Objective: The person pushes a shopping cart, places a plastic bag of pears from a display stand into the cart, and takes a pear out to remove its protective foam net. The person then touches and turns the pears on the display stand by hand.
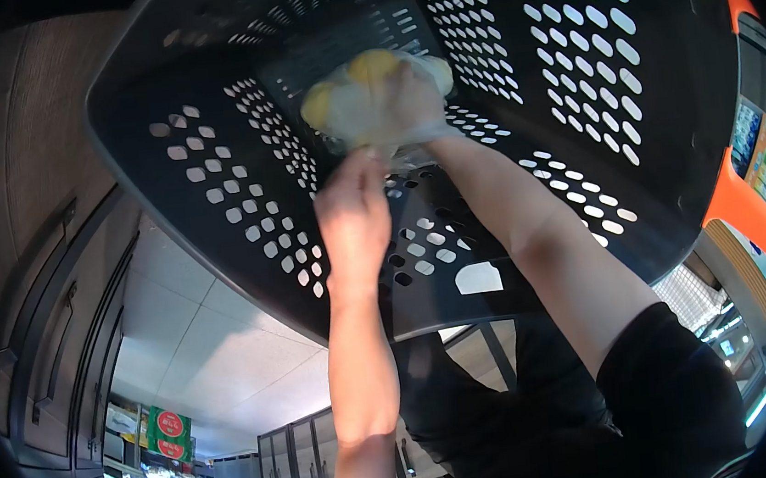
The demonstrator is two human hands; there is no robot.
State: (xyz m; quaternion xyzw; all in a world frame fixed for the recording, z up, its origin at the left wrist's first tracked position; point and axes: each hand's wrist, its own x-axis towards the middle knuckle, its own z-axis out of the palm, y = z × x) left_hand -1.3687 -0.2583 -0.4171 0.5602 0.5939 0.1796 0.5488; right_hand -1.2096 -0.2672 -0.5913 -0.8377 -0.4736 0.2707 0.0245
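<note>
A clear plastic bag (355, 117) with several round yellow fruits (373, 65) in it is deep inside a black shopping basket (665, 101). Their exact kind is too blurred to tell. My left hand (353, 210) is closed, its fingertips pinching the near edge of the bag. My right hand (414, 105) is on the bag's right side, closed on the plastic, its fingers partly hidden and smeared by motion. Both forearms reach in over the basket's near side.
The basket's slotted walls surround both hands, and an orange handle (754, 212) curves along its right side. Dark cabinets (48, 299) stand to the left beside a pale tiled floor (197, 321). Farther off are a green box (169, 433) and shelves of goods (762, 152).
</note>
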